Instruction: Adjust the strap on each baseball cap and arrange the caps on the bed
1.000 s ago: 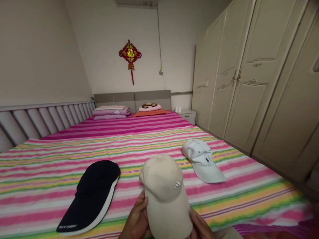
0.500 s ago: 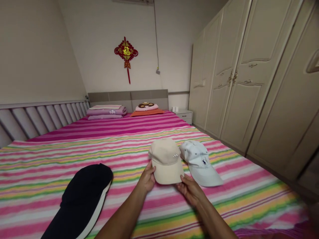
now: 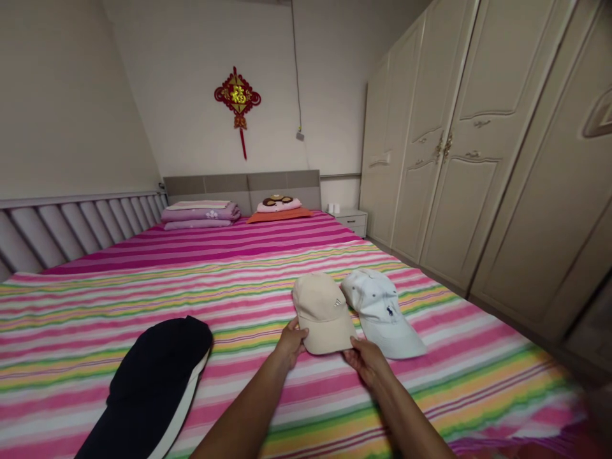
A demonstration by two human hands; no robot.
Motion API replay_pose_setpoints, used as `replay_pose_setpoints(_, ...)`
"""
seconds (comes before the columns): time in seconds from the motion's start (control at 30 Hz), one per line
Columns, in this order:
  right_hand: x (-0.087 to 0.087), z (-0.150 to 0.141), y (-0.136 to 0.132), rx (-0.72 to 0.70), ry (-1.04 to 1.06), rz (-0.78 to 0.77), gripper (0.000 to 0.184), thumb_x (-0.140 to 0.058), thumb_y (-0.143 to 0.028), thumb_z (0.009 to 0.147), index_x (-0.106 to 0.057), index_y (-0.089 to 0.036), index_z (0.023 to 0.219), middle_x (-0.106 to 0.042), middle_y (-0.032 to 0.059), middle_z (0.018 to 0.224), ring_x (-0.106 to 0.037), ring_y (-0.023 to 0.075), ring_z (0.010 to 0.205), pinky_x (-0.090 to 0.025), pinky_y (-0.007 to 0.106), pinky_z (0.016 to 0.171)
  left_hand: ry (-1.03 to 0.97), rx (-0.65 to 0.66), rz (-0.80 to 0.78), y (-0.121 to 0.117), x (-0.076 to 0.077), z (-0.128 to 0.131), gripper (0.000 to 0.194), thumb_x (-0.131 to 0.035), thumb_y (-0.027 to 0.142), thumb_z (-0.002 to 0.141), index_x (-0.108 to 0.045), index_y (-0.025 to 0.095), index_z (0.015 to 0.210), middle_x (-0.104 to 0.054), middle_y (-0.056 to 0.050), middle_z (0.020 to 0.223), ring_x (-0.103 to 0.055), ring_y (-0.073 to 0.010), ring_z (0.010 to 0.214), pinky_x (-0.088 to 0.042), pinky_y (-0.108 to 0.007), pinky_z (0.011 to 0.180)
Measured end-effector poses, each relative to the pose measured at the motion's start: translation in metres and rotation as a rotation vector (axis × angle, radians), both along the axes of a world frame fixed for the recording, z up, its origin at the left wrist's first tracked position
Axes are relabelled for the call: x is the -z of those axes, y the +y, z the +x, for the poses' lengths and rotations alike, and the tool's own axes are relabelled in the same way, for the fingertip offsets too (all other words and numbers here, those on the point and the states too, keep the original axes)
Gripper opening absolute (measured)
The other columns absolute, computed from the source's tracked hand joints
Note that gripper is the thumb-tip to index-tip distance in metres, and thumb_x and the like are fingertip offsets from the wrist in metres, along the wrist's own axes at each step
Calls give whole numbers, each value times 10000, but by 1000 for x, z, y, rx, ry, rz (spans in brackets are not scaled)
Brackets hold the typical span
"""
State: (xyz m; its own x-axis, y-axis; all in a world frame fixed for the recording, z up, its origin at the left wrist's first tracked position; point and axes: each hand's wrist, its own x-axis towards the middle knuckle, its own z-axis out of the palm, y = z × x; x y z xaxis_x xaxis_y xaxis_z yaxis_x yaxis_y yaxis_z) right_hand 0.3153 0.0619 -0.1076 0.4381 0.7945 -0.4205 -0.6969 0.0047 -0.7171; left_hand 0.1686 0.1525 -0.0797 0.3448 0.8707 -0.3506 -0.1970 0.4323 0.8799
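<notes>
A beige baseball cap with a small logo is at the middle of the bed, its brim facing me. My left hand grips the left edge of the brim, thumb on top. At the brim's right corner, my right hand pinches it between thumb and fingers. A white baseball cap with a dark blue emblem lies against the beige one on the right, brim pointing toward me and rightward. Off to the left rests a black cap with a pale brim edge.
A striped sheet covers the bed. Folded purple bedding and an orange pillow sit by the headboard. A padded rail runs along the left. Beyond the bed's right side stand a wardrobe and a nightstand.
The beige cap has shifted slightly right, closer to the white cap, and sits flatter on the bed. Both hands keep hold of its brim. The view has turned a little.
</notes>
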Motion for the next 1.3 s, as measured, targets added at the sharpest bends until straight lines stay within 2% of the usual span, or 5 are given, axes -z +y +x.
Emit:
replay_pose_setpoints(0.3, -3, 1, -12, 27, -40, -78, 181, -492, -134, 845, -506, -120, 665, -485, -79, 536, -457, 41, 403, -443, 177, 421, 80, 18, 25, -8, -2, 5, 467, -499, 3, 653, -494, 171, 1089, -646, -46, 861, -601, -124, 630, -513, -295, 624)
replay_pose_setpoints(0.53, -7, 0, -21, -50, -125, -139, 162, -506, -169, 842, -531, -114, 691, -542, -59, 567, -523, 61, 448, -484, 212, 475, 179, 74, 58, -5, 2, 2, 508, -493, 15, 595, -478, 166, 1080, -618, -5, 668, -573, -140, 511, -513, -337, 556)
replay_pose_setpoints(0.83, -5, -4, -27, -28, -321, -165, 75, -473, -194, 858, -506, -127, 864, -476, -92, 479, -487, 67, 347, -440, 193, 361, 290, 86, 133, -14, -6, 2, 490, -515, 39, 551, -526, 165, 1024, -571, 26, 568, -514, -113, 453, -460, -253, 471)
replay_pose_setpoints(1.0, -3, -3, -27, 7, -387, -195, 104, -458, -188, 861, -459, -134, 950, -455, -104, 461, -481, 73, 318, -434, 190, 335, 333, 69, 167, -17, -8, 4, 530, -521, 48, 538, -526, 150, 1058, -554, 32, 527, -491, -114, 439, -408, -223, 429)
replay_pose_setpoints(1.3, -1, -6, -29, 41, -447, -209, 95, -496, -218, 837, -473, -140, 886, -450, -108, 458, -454, 56, 299, -381, 160, 295, 332, 33, 292, -15, 1, 6, 442, -514, 21, 518, -605, 153, 930, -652, -16, 705, -579, -148, 624, -430, -214, 535)
